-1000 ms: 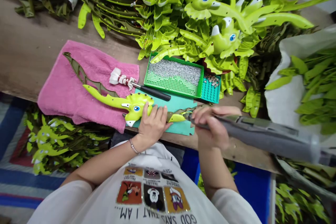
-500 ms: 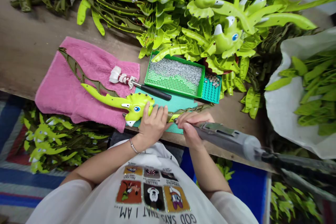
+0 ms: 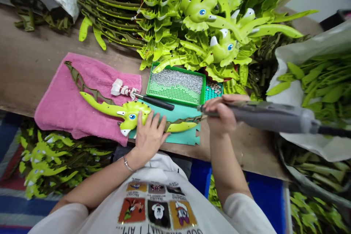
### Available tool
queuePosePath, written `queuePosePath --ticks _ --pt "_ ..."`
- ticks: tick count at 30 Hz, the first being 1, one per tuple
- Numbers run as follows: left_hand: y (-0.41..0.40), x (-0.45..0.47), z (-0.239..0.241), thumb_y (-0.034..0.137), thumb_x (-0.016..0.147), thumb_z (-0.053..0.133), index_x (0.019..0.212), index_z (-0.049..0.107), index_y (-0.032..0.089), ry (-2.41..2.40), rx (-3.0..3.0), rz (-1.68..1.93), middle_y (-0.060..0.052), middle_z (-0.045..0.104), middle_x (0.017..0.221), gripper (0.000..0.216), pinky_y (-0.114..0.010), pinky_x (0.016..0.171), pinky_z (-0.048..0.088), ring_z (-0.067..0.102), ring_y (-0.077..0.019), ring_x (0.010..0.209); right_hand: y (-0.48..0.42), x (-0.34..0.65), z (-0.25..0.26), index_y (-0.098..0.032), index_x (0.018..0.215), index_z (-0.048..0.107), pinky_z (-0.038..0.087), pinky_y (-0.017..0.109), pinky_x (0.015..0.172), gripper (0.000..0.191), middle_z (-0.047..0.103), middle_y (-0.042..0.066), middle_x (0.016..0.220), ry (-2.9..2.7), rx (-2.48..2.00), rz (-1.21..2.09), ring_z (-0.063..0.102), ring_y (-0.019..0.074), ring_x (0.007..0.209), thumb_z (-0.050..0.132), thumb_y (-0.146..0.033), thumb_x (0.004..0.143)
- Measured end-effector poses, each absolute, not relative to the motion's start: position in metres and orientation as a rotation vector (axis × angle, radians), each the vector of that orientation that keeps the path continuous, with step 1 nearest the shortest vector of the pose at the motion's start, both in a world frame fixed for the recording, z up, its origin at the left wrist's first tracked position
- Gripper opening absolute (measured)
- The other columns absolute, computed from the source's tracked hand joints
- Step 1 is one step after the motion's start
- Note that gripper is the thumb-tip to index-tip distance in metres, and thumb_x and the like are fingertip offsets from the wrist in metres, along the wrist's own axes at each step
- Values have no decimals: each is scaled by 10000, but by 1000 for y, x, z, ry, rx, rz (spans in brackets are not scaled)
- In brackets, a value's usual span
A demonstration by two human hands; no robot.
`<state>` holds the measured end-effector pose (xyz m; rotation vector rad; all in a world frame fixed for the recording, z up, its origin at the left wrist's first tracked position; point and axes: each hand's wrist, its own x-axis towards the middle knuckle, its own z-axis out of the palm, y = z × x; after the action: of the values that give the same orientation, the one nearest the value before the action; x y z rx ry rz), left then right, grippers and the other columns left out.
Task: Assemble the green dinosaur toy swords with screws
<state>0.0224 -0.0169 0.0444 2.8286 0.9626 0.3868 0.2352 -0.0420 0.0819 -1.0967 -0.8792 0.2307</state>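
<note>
A lime-green toy bow with a dinosaur head [image 3: 128, 111] lies across a turquoise foam mat [image 3: 182, 138] and a pink towel [image 3: 59, 97]. My left hand [image 3: 150, 131] rests flat on its middle, fingers spread, covering part of the body. To the right, my right hand [image 3: 223, 115] is wrapped round a grey electric screwdriver [image 3: 271, 117], whose tip points left above the table, apart from the bow. Behind the bow, a green tray [image 3: 175, 98] holds many small silver screws. A black-handled tool [image 3: 159, 102] with cloth wrapped on its end lies before that tray.
Stacked bow halves and dinosaur heads [image 3: 203, 11] crowd the back of the wooden table [image 3: 33, 76]. A small teal tray [image 3: 210, 97] holds little round pieces. At right stands a white sack [image 3: 285, 60] of green parts. More dinosaur pieces [image 3: 41, 157] lie below the table's left edge.
My right hand has lifted the electric screwdriver off the bow and moved it right and away from me, towards the small trays. My left hand stays on the bow.
</note>
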Motion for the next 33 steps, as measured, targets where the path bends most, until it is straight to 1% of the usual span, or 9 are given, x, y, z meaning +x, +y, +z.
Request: queuePosePath --ticks 2,4,8,14,19,23,25,28,33 --pt "-16 20 44 346 956 585 1334 596 144 1004 2839 370 -157 654 1314 428 -675 1175 218 517 -359 1323 -29 251 74 -251 715 536 468 315 493 233 476 -77 485 -744 -1220 109 510 134 429 695 -417 753" --pt "-16 21 41 291 982 533 1365 567 123 996 2851 370 -163 647 1329 420 -664 1192 179 521 -341 1326 -21 264 62 -239 659 492 477 321 540 298 469 -69 490 -683 -1322 106 518 130 455 679 -450 756" --pt "-18 27 34 350 1002 498 1402 519 59 964 2848 363 -193 634 1341 495 -653 1213 100 528 -336 1321 -17 276 42 -234 812 526 479 309 571 291 497 -91 511 -655 -1366 143 522 125 464 705 -448 731" --pt "-20 33 27 413 998 502 1383 522 7 980 2878 447 -208 661 1287 560 -638 1217 75 567 -343 1269 -15 277 38 -230 860 524 475 290 552 272 503 -98 504 -659 -1350 175 526 121 455 685 -420 749" --pt "-21 36 22 409 992 517 1403 522 59 976 2878 505 -206 655 1296 540 -635 1187 197 574 -346 1262 -9 280 38 -234 803 518 451 297 496 260 481 -100 464 -719 -1357 199 480 122 406 690 -410 716" --pt "-24 37 17 236 974 547 1418 531 272 824 2930 582 -154 624 1365 446 -580 1104 358 579 -328 1270 -11 277 49 -233 760 514 451 290 498 214 481 -89 481 -728 -1363 147 491 118 424 669 -378 730" --pt "-24 37 15 147 955 538 1384 556 331 769 2949 607 -138 619 1376 467 -557 1068 397 579 -326 1272 -20 268 61 -235 712 498 454 291 508 185 455 -81 486 -746 -1322 86 493 118 438 631 -356 755" --pt "-24 38 14 127 949 531 1348 586 328 765 2947 632 -140 631 1358 450 -552 1038 419 592 -330 1248 -43 247 80 -240 700 496 439 292 480 157 432 -75 484 -844 -1223 107 476 122 422 587 -335 785" --pt "-23 39 15 152 951 547 1317 606 308 772 2958 669 -132 660 1315 402 -525 992 451 627 -314 1179 -75 212 87 -267 868 536 443 312 468 122 522 -93 518 -948 -1127 278 491 140 405 632 -288 796"
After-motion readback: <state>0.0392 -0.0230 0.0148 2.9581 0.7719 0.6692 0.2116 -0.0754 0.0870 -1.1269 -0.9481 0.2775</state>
